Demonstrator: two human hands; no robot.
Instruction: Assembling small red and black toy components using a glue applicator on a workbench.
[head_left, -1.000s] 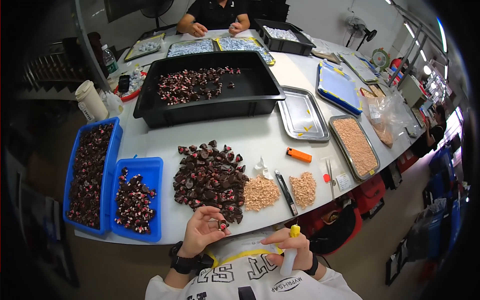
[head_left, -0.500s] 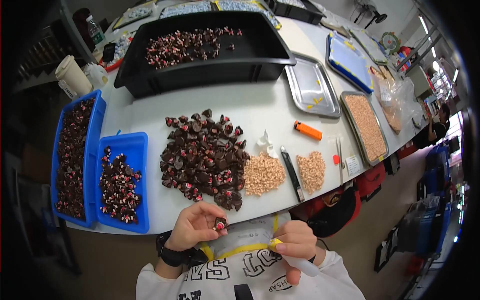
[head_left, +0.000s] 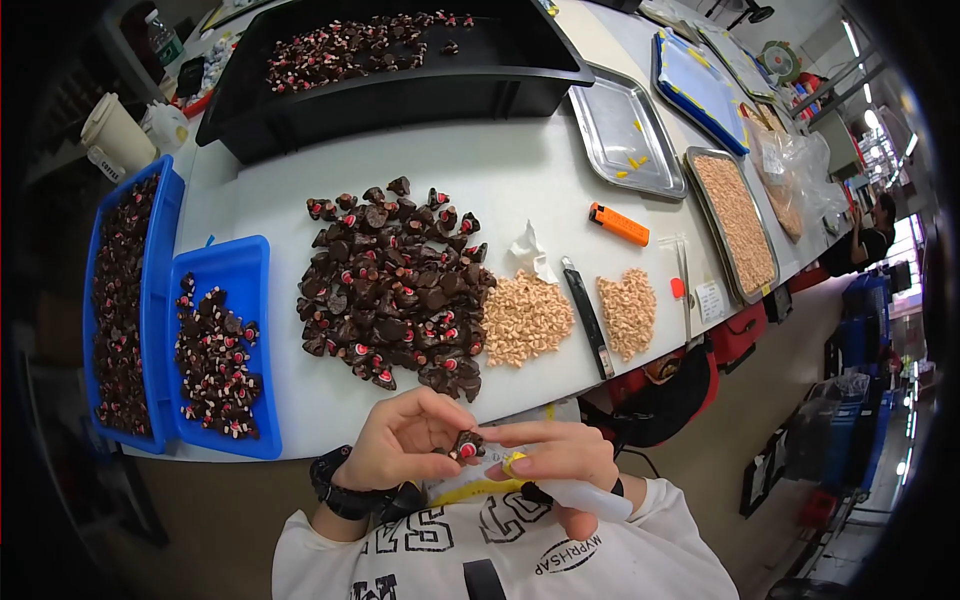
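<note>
In front of my chest, my left hand [head_left: 405,442] pinches a small dark brown figurine part [head_left: 467,448] with a red and white spot. My right hand [head_left: 565,452] is closed round a white squeeze bottle [head_left: 596,499] with a yellow tip [head_left: 514,464]. Its index finger reaches out to the part's upper edge; whether it touches I cannot tell. Beyond my hands lies a heap of similar dark brown parts [head_left: 390,285]. To its right are a pile of small beige pieces [head_left: 526,322] and a smaller beige pile [head_left: 627,315].
Two blue trays [head_left: 264,340] of dark parts stand at the left. A large black bin [head_left: 400,105] sits at the back, with a metal tray [head_left: 655,180] to its right. A utility knife [head_left: 587,318], an orange lighter [head_left: 619,225] and tweezers [head_left: 684,290] lie on the right.
My right hand has moved left to my left hand, its index finger now stretched toward the part. The left hand has shifted slightly right with the part. The whole view has tilted a little.
</note>
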